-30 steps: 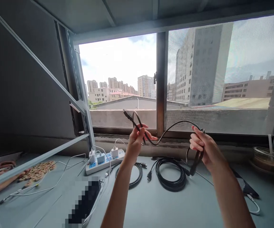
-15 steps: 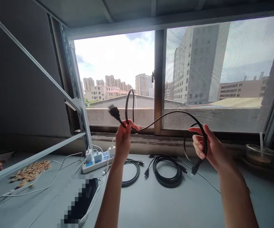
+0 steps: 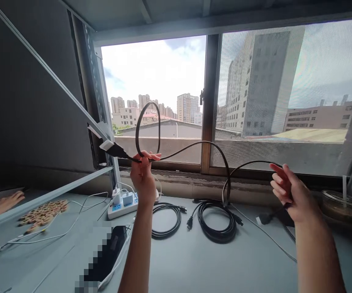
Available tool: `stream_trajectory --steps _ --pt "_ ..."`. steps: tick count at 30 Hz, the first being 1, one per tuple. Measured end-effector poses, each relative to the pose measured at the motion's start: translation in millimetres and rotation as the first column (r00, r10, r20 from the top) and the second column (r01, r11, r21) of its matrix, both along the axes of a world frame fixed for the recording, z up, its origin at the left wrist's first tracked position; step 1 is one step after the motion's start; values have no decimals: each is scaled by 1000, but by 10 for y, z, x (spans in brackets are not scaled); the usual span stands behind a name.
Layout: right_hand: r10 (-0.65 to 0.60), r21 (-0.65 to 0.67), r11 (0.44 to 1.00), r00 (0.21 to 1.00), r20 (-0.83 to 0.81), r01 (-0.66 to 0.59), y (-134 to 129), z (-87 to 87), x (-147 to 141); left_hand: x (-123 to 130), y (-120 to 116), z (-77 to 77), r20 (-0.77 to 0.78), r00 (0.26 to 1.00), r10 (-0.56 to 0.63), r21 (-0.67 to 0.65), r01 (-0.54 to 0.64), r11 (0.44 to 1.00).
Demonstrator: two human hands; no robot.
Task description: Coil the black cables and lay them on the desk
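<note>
A black HDMI cable (image 3: 203,142) is stretched between my two hands above the table. My left hand (image 3: 144,179) pinches it near one end, where a plug (image 3: 117,151) with a pale tip points left. A loop of the cable rises above those fingers. At the right, my right hand (image 3: 294,199) has its thumb and forefinger closed on the same cable, its other fingers curled. The other plug (image 3: 266,219) hangs below that hand, pale tip facing left. Between the hands, the cable arches and droops in a loose bend.
Two coiled black cables, a smaller coil (image 3: 165,235) and a larger coil (image 3: 217,237), lie on the table (image 3: 194,268). A power strip (image 3: 122,211), a dark device (image 3: 115,248), small wooden pieces (image 3: 43,215) and another person's hand (image 3: 5,205) are leftward. A lidded cup (image 3: 340,209) stands right.
My hands have moved apart, the left one leftward and the right one rightward. The cable between them is drawn out longer, and the loop over my left hand is wider.
</note>
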State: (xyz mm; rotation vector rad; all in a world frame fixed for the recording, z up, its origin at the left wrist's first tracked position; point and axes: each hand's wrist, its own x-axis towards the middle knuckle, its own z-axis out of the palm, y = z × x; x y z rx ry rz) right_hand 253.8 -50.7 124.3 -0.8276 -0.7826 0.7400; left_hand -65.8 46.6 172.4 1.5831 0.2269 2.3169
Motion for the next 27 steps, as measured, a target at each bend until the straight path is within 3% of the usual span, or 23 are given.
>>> stream_trajectory --steps 6,9,12,14,16,19,21,25,27 --pt "126 -59 990 992 21 -125 -149 -89 244 -97 31 19 -13 999 38 32 -38 999" --pt "219 -105 971 974 49 -213 -107 -49 87 40 -5 -15 -138 990 24 50 -17 999" --pt "373 -154 918 928 25 -365 6 19 -163 270 -55 -102 -321 945 58 71 -37 997" --pt "441 -141 888 898 -9 -438 78 65 -305 417 -85 -170 -481 873 82 127 -23 992" --pt "452 -80 887 891 -48 -455 116 108 -391 522 -113 -222 -660 743 115 191 18 981" --pt "391 4 920 914 -111 -393 103 158 -414 579 -138 -250 -857 498 131 191 72 979" --pt "307 -8 951 947 -92 -309 66 176 -388 569 -124 -249 -912 392 119 153 55 987" --pt "114 -75 991 990 83 -107 -6 176 -349 551 -44 -265 -941 305 143 148 -7 989" --pt "90 -103 992 979 181 -72 -33 175 -364 579 -29 -292 -946 274 172 169 -33 985"
